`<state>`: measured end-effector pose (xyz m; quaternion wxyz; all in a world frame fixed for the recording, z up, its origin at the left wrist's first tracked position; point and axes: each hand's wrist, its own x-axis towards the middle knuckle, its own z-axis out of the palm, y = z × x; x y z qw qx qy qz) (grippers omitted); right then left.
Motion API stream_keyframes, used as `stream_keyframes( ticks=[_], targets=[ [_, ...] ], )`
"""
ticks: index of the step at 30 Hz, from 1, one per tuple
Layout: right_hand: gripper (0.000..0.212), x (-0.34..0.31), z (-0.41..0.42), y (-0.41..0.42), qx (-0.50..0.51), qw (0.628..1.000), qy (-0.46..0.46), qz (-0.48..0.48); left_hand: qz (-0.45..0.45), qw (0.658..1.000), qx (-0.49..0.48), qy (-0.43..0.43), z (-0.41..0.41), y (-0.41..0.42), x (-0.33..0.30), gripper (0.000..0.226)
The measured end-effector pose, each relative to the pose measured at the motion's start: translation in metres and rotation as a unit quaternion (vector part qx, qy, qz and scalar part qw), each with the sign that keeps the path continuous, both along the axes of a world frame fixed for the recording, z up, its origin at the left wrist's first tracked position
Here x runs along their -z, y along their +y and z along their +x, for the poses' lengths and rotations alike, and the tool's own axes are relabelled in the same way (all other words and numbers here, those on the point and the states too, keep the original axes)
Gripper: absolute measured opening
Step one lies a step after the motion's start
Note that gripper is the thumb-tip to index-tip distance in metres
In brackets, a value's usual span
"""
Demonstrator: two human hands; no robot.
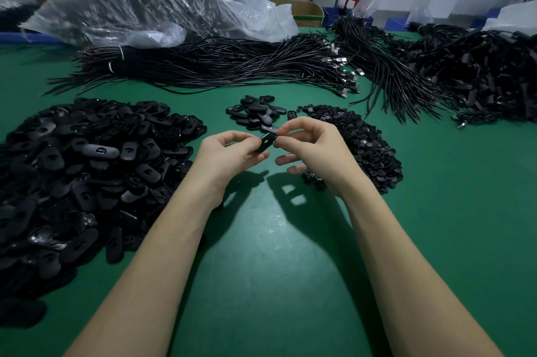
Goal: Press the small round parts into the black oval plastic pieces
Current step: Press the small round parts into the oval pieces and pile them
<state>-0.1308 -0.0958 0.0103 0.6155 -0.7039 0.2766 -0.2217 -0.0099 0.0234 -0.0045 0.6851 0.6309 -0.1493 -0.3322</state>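
My left hand [229,153] grips a black oval plastic piece [266,143] above the green table, its slotted face turned toward me. My right hand [313,150] meets it from the right, thumb and forefinger pinching at the piece's upper end; a small round part there is mostly hidden by the fingertips. A large heap of black oval pieces [87,170] lies to the left. A pile of small round parts [357,141] lies under and beyond my right hand. A small cluster of oval pieces [255,114] sits just behind my hands.
Bundles of black cables [220,66] stretch across the back of the green table [276,255], with more tangled cables [479,74] at the right. A big clear plastic bag [151,2] of parts sits at the back left. A cardboard box [308,12] stands behind.
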Motion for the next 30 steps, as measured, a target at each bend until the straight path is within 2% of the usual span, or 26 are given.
stream_keyframes(
  ticks=[9,23,30],
  targets=[
    [0.004,-0.0024,0.0,-0.0006,0.011,1.0,0.015,0.002,-0.007,1.0,0.006,0.005,0.0015,0.0002,-0.0002,0.003],
    [0.009,0.0026,0.0043,-0.0019,0.046,0.994,0.04,-0.094,-0.017,1.0,0.026,0.0,0.0001,0.0015,-0.0007,0.003],
    [0.007,0.0032,0.0048,-0.0022,0.04,0.994,0.042,-0.095,-0.021,0.999,0.036,-0.015,0.0002,0.0019,-0.0002,0.004]
  ],
)
